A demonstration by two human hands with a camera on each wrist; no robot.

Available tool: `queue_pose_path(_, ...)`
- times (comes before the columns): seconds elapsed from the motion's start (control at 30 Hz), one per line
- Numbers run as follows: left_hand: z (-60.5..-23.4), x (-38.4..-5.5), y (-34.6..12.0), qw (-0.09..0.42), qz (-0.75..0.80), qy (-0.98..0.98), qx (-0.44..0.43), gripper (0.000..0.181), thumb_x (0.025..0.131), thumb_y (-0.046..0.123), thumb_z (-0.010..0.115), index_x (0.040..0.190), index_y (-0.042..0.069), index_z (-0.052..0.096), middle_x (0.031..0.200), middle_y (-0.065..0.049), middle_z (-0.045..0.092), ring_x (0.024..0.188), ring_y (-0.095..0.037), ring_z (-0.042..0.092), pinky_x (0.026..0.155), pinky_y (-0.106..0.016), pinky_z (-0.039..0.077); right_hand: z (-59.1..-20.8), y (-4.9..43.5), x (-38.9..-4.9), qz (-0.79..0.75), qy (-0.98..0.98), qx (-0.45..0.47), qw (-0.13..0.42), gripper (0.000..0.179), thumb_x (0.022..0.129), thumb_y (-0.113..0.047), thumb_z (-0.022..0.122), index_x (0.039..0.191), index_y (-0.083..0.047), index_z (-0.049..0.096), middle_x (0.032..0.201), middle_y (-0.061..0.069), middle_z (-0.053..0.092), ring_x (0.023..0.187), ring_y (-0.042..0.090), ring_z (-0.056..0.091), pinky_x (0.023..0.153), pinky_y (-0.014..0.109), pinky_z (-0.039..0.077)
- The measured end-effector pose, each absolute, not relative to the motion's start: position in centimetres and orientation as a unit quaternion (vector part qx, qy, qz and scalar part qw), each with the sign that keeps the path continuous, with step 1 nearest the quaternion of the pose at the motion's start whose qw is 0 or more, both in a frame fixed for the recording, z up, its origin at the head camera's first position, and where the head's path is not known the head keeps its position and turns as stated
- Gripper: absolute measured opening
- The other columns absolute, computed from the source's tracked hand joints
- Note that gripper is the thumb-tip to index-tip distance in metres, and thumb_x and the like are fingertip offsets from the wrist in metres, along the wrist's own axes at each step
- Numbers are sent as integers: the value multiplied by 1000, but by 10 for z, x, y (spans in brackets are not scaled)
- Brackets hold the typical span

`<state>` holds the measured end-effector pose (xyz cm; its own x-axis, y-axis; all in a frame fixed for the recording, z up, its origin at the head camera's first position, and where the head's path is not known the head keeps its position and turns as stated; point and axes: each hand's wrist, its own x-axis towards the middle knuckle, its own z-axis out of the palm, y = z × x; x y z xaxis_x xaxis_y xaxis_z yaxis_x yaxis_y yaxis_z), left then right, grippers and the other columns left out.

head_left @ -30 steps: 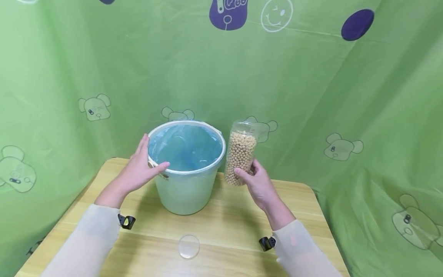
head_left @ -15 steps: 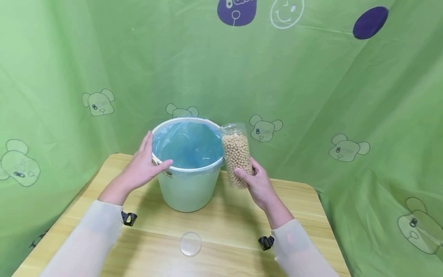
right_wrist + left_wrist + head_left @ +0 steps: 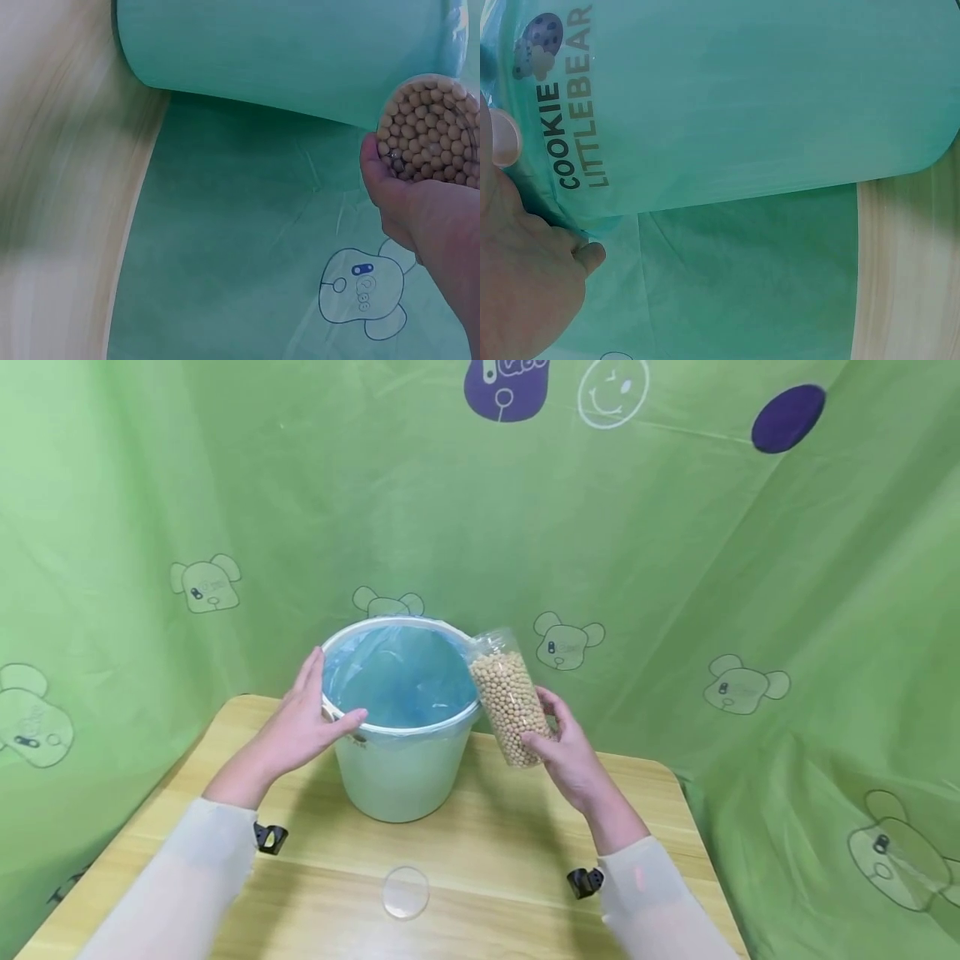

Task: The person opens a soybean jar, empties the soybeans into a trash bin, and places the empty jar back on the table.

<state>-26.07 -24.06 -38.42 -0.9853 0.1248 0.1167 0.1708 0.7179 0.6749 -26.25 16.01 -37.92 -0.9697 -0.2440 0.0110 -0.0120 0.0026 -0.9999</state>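
A pale green bucket (image 3: 399,777) with a white rim and a blue liner stands on the table. My left hand (image 3: 296,727) rests against the bucket's left side, fingers straight along the outside and thumb stretched over the front rim. To the right, my right hand (image 3: 573,760) grips a clear plastic jar (image 3: 510,706) filled most of the way with round beige beans. The jar leans left, and its uncapped mouth overlaps the bucket's right rim in the head view. From the right wrist, the jar's base (image 3: 427,131) shows, packed with beans.
A clear round lid (image 3: 406,892) lies on the wooden table (image 3: 495,852) in front of the bucket. Green cloth (image 3: 637,543) with bear prints hangs close behind the table and down both sides. Black wrist cameras (image 3: 585,882) sit under the sleeves.
My right hand has moved the jar left to the bucket's rim and tipped it from nearly upright to leaning left. The left hand stays at the bucket, and the view has shifted slightly.
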Motion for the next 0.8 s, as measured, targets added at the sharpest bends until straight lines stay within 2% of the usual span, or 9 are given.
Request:
queue_pose_path(0.1, -383, -260, -240, 31, -368, -926, -81, 132, 94, 78, 65, 171, 15, -22, 182, -4, -23, 165, -57, 13, 126, -80, 25, -377, 163, -264, -701, 704, -90, 67, 74, 93, 9, 61, 157, -6, 27, 150, 10, 33, 132, 28, 56, 108, 28, 61)
queue_pose_path(0.27, -384, -260, -240, 33, -366, -926, -82, 131, 94, 78, 65, 171, 15, -22, 182, -6, -22, 165, -57, 16, 126, -79, 26, -372, 166, -263, -714, 695, -72, 44, 57, 96, 9, 61, 145, -8, 35, 147, 7, 39, 128, 23, 55, 105, 25, 61)
queue_pose_path(0.6, -385, -260, -242, 33, -369, -925, -85, 132, 95, 76, 66, 171, 15, -23, 182, -7, -22, 164, -58, 16, 127, -78, 25, -364, 168, -263, -718, 693, -68, 23, 57, 98, 8, 63, 147, -7, 39, 148, 7, 44, 134, 26, 52, 107, 25, 60)
queue_pose_path(0.8, -384, -260, -240, 31, -367, -926, -86, 133, 95, 77, 66, 170, 14, -24, 182, -7, -23, 163, -59, 18, 127, -79, 25, -358, 169, -263, -716, 695, -62, 9, 59, 99, 5, 65, 148, -18, 41, 153, 8, 44, 133, 27, 55, 106, 25, 61)
